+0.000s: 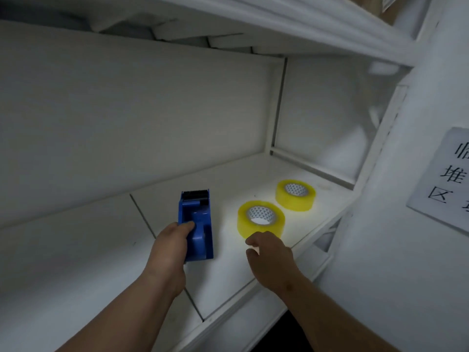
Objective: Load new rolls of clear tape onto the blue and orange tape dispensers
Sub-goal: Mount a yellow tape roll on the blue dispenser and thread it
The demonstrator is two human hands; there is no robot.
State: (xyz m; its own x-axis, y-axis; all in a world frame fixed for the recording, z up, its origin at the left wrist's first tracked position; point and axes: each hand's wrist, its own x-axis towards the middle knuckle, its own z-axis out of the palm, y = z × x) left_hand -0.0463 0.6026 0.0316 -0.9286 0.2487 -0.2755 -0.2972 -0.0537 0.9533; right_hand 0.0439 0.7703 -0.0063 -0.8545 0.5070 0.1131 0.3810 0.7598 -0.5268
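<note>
A blue tape dispenser [197, 219] lies on the white shelf [88, 250], its toothed blade pointing away from me. My left hand [170, 252] grips its near left side, thumb resting inside the body. Two yellowish clear tape rolls lie flat to the right: the near roll [261, 219] and the far roll [295, 195]. My right hand [269, 252] hovers just in front of the near roll with fingers curled and apart, holding nothing. No orange dispenser is in view.
The shelf is a white recess with a back wall [127, 123] and another shelf board [279, 26] overhead. A white upright [406, 174] on the right carries a paper sign [446, 179]. The shelf's front edge runs diagonally below my forearms.
</note>
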